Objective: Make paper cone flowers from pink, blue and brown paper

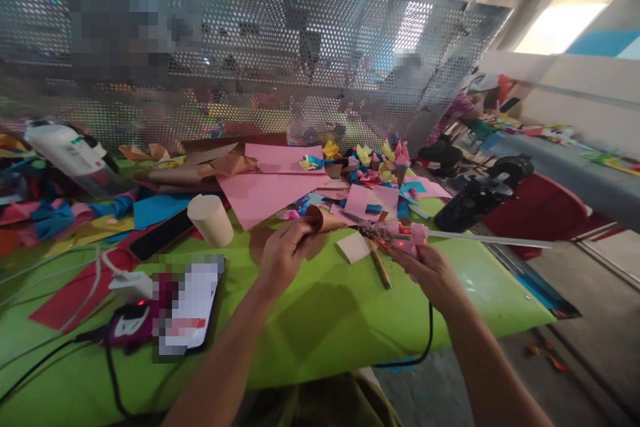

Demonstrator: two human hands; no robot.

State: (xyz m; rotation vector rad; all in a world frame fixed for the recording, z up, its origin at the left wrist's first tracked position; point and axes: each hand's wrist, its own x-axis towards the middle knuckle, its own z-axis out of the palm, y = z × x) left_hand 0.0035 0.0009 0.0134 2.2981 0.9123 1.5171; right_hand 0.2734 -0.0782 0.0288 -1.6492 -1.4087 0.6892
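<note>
Above the green table, my left hand (286, 255) is closed around a rolled brown paper cone (330, 220), its tip pointing right. My right hand (429, 268) grips a pink hot glue gun (413, 235) with a small red light showing. A long pale glue stick (493, 239) sticks out of the gun's back end, to the right. The gun's nozzle is close to the cone's tip; whether they touch I cannot tell. Beneath them lie a cream paper piece (353, 248) and a pencil (381, 267).
Pink paper sheets (277, 190) and crumpled paper flowers (367, 157) lie at the back before a perforated metal screen (250, 47). At left are a cardboard tube (211, 220), a phone (193, 310), a power strip (133, 325) with cables and a white bottle (70, 150). A black tape dispenser (480, 193) stands right.
</note>
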